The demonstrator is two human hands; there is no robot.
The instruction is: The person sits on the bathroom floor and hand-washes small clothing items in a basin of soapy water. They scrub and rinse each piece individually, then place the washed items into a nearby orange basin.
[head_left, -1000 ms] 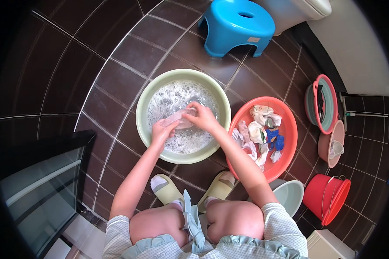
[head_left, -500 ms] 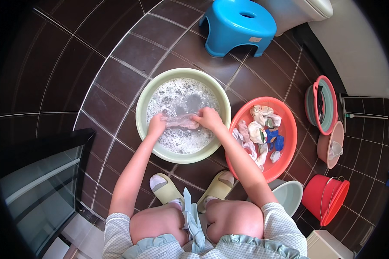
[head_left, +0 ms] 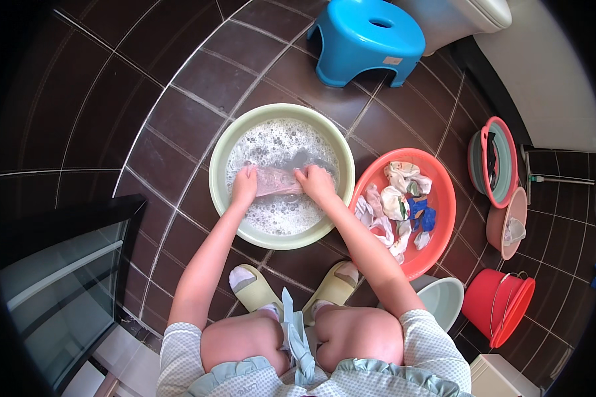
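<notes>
A pale pink wet cloth (head_left: 276,181), perhaps a sock, is stretched between my two hands over soapy water. My left hand (head_left: 244,186) grips its left end with the fingers closed. At the other end, my right hand (head_left: 316,183) pinches the cloth. Both hands are inside the pale green basin (head_left: 282,243), at the level of the suds. White foam and bubbles (head_left: 271,142) cover most of the water, with a darker foam-free patch beyond the cloth. What lies below the surface is hidden.
Right of the green basin, a coral basin (head_left: 437,248) holds several small white, pink and blue cloths. Beyond it are a folding basin (head_left: 508,169), a pink basin (head_left: 518,228), a red bucket (head_left: 493,304) and a pale basin (head_left: 444,301). A blue stool (head_left: 371,40) stands ahead.
The cloth was bunched and half under the suds; now it is lifted and spread flatter between my hands. The darker patch in the foam has shifted right.
</notes>
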